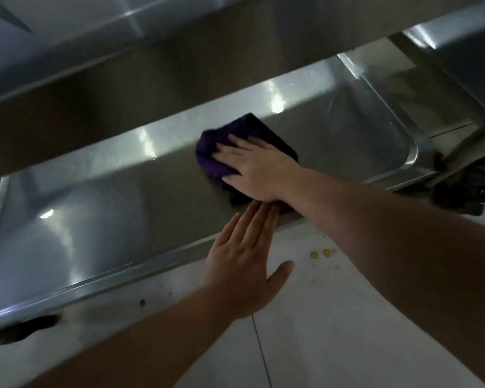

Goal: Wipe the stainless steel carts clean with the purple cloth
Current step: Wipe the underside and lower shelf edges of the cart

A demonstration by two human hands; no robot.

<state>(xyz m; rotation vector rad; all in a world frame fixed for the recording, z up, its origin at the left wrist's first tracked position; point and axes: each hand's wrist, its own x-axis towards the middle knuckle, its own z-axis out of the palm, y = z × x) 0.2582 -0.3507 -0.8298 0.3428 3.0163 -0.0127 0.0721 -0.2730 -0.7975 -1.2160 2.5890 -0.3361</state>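
Flat, right hand (259, 166) presses purple cloth (221, 147) on cart shelf (95, 205) — left hand (244, 267) outstretched, empty.

We had one view only, from the head camera, which looked forward and steeply down from close above the cart's lower shelf (95, 219) (its upper shelf (123, 65) crossed the top), with tiled floor (347, 345) filling the near edge.

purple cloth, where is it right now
In the head view the purple cloth lies on the cart's lower shelf, right of centre, pressed flat under the right hand; the left hand reaches over the shelf's near rim just below it.
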